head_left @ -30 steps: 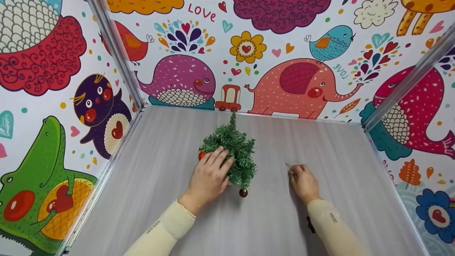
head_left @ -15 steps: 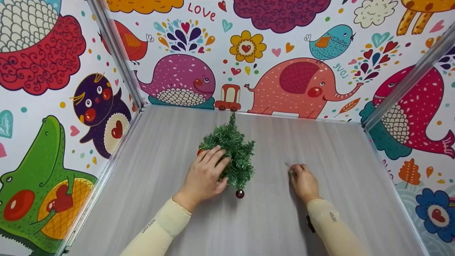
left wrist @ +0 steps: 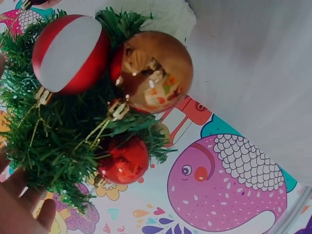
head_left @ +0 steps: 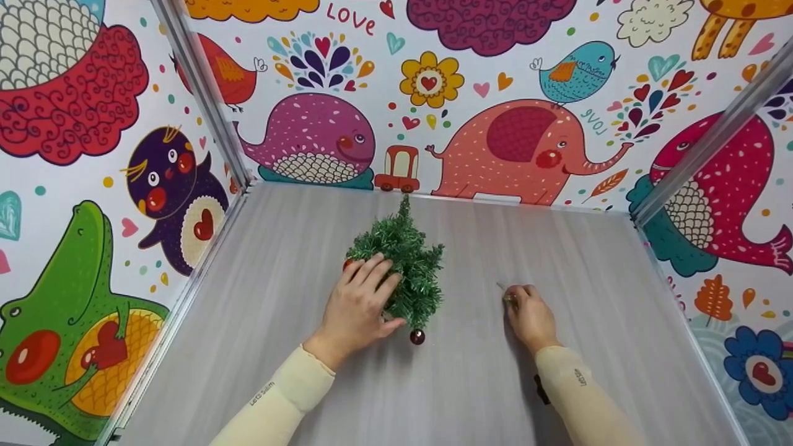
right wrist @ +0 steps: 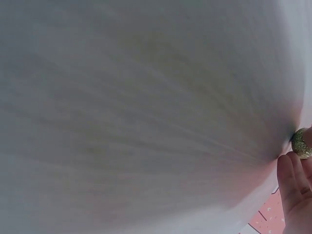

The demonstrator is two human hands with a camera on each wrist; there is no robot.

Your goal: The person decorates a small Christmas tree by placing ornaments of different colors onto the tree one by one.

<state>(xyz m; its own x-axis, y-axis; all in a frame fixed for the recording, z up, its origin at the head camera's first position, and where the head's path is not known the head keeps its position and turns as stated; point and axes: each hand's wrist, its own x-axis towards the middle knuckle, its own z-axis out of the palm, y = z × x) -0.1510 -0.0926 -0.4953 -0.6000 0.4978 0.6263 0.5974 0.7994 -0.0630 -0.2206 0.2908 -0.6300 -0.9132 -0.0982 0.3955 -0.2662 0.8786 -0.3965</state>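
Observation:
A small green tinsel Christmas tree [head_left: 403, 260] stands at the middle of the table. My left hand [head_left: 359, 303] lies along its left side, fingers extended over the branches and thumb spread toward the lower front. Hanging from the tree in the left wrist view are a red-and-white bauble [left wrist: 73, 53], a shiny gold bauble [left wrist: 156, 73] and a red bauble [left wrist: 124, 161]. One dark red bauble [head_left: 417, 337] dangles from the front branch. Off to the right, my right hand [head_left: 533, 316] pinches a glittery gold bauble [right wrist: 300, 144] close over the table, mostly hidden by the fingers.
The grey wood-look table [head_left: 471, 384] is bounded by printed cartoon walls [head_left: 495, 74] at the back and both sides. Metal corner posts [head_left: 210, 99] rise at the back corners. A whitish base [left wrist: 175, 19] shows under the tree.
My left hand has shifted slightly left and its thumb has spread outward. The tree's lower part and the dark red bauble have moved a little left. The right hand has stayed put.

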